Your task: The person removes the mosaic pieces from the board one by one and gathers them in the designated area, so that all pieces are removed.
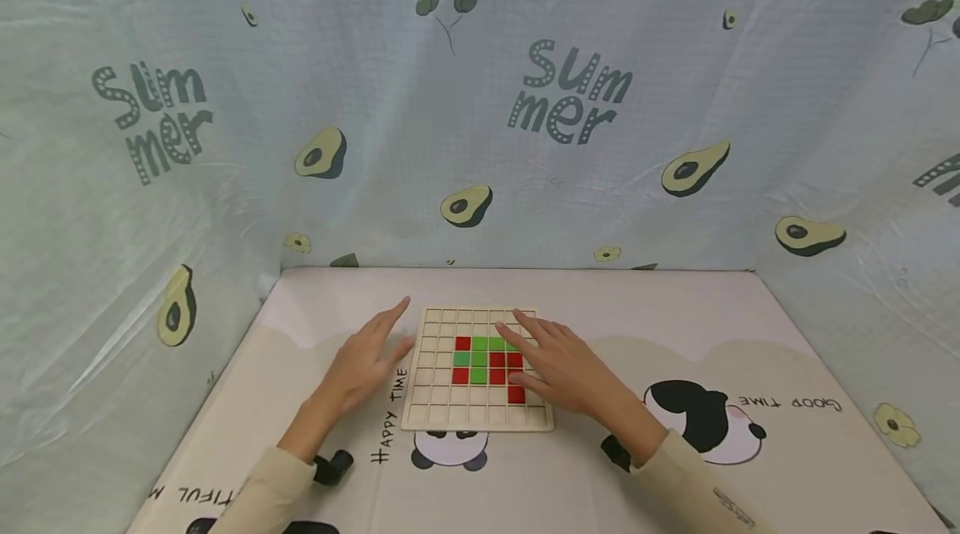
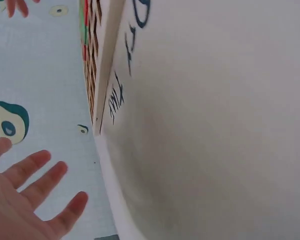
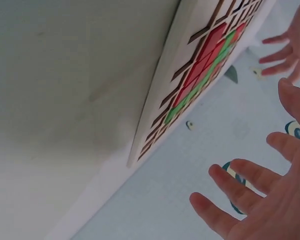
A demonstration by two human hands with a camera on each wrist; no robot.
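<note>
A square wooden grid board (image 1: 442, 413) lies flat on the table, with red tiles (image 1: 517, 394) and green tiles (image 1: 478, 374) filling several of its middle cells. My left hand (image 1: 360, 363) is just left of the board, fingers extended and spread, holding nothing. In the left wrist view the fingers (image 2: 45, 182) stand apart from the board's edge (image 2: 107, 55). Over the board's right side is my right hand (image 1: 562, 363), its fingers spread and nothing between them; it hides some right-hand cells. The right wrist view shows those spread fingers (image 3: 235, 187) beside the board (image 3: 190, 55).
The table (image 1: 600, 484) has a pale cloth printed with pandas and lettering. Behind and at both sides hang light curtains (image 1: 390, 101) with avocado prints. Black wrist bands (image 1: 332, 467) show at the cuffs.
</note>
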